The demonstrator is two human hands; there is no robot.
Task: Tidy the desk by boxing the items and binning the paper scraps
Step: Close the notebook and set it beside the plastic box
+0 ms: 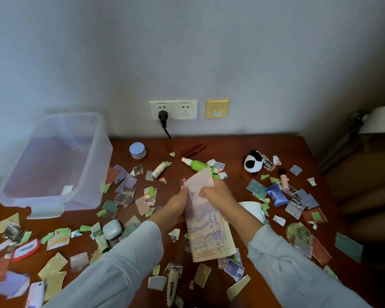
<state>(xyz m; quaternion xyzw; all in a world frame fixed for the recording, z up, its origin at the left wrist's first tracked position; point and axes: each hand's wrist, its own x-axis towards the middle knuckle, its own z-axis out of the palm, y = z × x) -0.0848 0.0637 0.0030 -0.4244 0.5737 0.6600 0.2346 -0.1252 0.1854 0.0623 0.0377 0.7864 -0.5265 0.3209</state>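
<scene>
Over the middle of the desk (pixel 229 150), 2 hands held a long notepad (pixel 207 232), its far end tipped upward; the left hand (pixel 176 204) gripped its left edge with curled fingers; the right hand (pixel 219 196) clamped curled fingers on the right edge; torn paper scraps (pixel 129 181) lay all around; the clear plastic box (pixel 99 165) stood at the far left, well apart from the notepad; a green spray bottle (pixel 195 164) and a panda plush (pixel 252 162) lay beyond the hands.
</scene>
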